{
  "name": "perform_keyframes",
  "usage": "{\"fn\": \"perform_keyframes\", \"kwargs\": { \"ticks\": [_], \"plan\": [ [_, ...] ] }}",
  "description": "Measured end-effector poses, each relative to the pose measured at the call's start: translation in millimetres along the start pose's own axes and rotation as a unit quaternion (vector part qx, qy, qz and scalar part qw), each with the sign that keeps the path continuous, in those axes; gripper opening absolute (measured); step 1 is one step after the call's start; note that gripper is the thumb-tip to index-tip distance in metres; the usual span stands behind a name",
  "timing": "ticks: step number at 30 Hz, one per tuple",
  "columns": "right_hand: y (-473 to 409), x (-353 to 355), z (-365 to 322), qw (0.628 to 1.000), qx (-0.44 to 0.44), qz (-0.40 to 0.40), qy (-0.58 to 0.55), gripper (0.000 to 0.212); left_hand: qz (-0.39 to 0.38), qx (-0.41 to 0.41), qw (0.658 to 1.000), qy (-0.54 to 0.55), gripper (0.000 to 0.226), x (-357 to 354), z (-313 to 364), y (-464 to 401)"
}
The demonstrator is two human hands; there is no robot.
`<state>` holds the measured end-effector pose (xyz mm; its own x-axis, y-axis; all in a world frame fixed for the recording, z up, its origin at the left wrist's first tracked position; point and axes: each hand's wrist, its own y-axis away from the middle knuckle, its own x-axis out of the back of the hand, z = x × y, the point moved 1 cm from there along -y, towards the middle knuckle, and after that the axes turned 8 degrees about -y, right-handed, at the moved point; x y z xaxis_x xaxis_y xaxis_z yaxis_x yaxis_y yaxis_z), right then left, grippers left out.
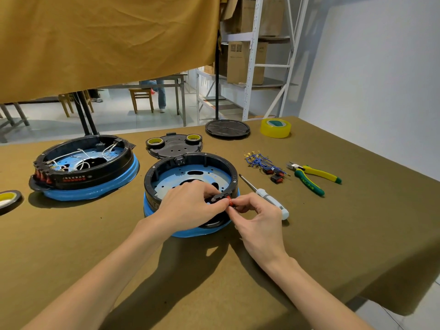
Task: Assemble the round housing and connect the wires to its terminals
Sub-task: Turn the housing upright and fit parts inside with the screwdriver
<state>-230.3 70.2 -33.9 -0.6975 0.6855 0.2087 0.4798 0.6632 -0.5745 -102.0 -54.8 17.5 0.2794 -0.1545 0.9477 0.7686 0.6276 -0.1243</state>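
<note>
The round housing (190,177), a black ring on a blue base with a perforated blue plate inside, is sitting on the desk (214,270) directly in front of the person. Both hands are meeting at its near rim. The left hand (190,206) is lying over the near part of the ring, fingers curled, its grip pinching a small black bracket at the rim. The right hand (257,213) is coming in from the right side, thumb and forefinger pinching a small red switch (229,201) just beside the left fingertips; the switch is touching or nearly touching the rim, exact seating not discernible.

A second housing (83,167), already carrying white wires and a row of red switches on its near-left edge, is sitting to the left, well apart. A flat black cover plate (175,147) is lying behind the working housing, with two tape rolls resting on its far corners. A round black lid (227,129) is lying further back, and a large yellow tape roll (275,128) beside it to the right.

To the right of the working housing: a white-handled screwdriver (266,197) lying just beside the right hand, a bundle of blue wires (258,160) with terminals, a few loose red switches (276,176) near that bundle, and yellow-green pliers (312,177) furthest right. Another tape roll (8,200) is lying at the desk's left edge.
</note>
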Motion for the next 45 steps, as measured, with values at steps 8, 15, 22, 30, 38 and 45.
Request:
{"fn": "perform_keyframes", "kwargs": {
  "ticks": [8,15,22,30,38,45],
  "plan": [
    [0.1,0.0,-1.9,0.999,0.024,-0.015,0.017,0.016,-0.112,-0.006,0.993,0.023,0.048,11.3,-4.8,-14.3],
    [-0.8,-2.9,-2.7,0.999,-0.015,-0.016,0.028,0.024,-0.123,0.023,0.988,0.091,0.054,4.3,-8.3,-18.2],
    [-1.2,-2.7,-1.2,0.998,-0.037,-0.022,0.053,0.011,-0.117,0.022,0.988,0.094,0.045,3.2,-5.7,-17.8],
    [-2.3,-2.4,-0.2,0.997,-0.055,-0.027,0.055,0.011,-0.088,0.020,0.990,0.105,0.036,2.9,-4.1,-18.0],
    [-4.2,-5.4,-0.5,0.995,-0.054,-0.020,0.078,0.008,-0.060,0.011,0.993,0.105,0.025,0.8,-2.4,-17.0],
    [-2.2,-6.2,-0.4,0.994,-0.045,-0.025,0.101,0.011,-0.030,0.023,0.996,0.084,0.026,-4.1,-2.9,-18.3]
  ]
}}
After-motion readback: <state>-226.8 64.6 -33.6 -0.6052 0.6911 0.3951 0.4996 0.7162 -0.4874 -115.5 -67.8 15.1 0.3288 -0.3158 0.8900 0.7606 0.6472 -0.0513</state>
